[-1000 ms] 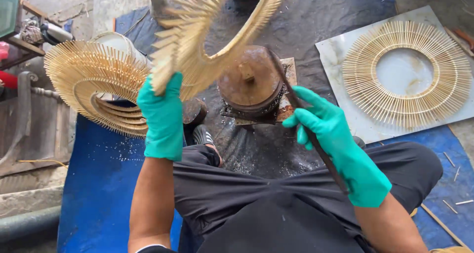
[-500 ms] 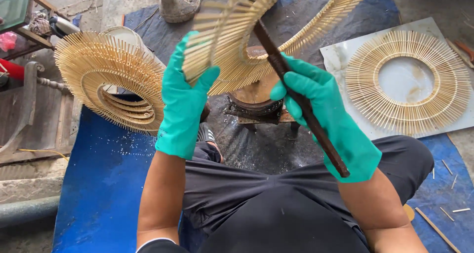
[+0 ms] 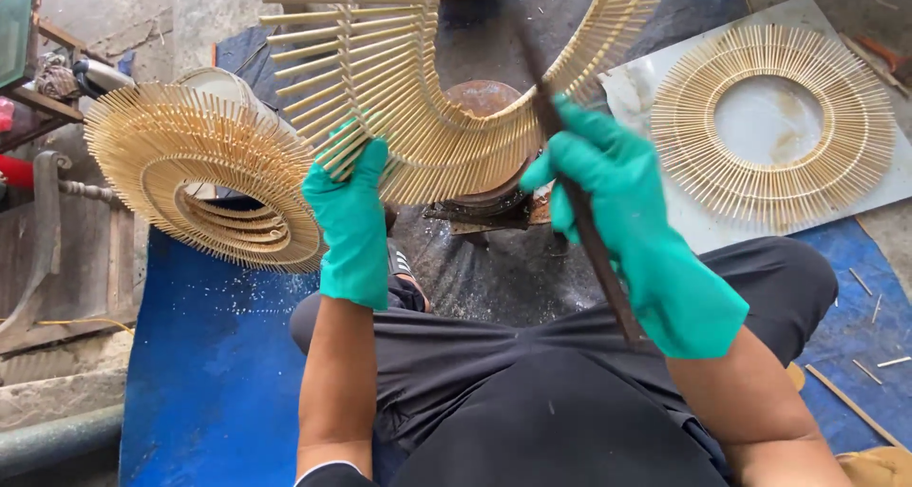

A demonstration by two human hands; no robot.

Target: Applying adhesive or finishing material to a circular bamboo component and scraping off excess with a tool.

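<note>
The gloved left hand [image 3: 353,223] grips the light, springy bamboo ring [image 3: 427,116] by its stiffer inner rim, while the right hand [image 3: 622,216] clasps a dark stick [image 3: 589,230].

Sunburst ring [image 3: 446,97]: pale bamboo-like sticks, matt, smooth. Stacked rings [image 3: 204,178] and flat ring [image 3: 774,126]: same pale sticks, dry finish. Gloves on left hand [image 3: 351,216] and right hand [image 3: 632,211]: teal rubber, smooth, slight sheen. Rod [image 3: 598,249]: dark, matt, rough-looking. Round pot [image 3: 489,102]: rusty brown metal, dull. Floor sheet [image 3: 204,354]: blue plastic, dusty. Board [image 3: 665,69]: pale, stained, smooth.
</note>
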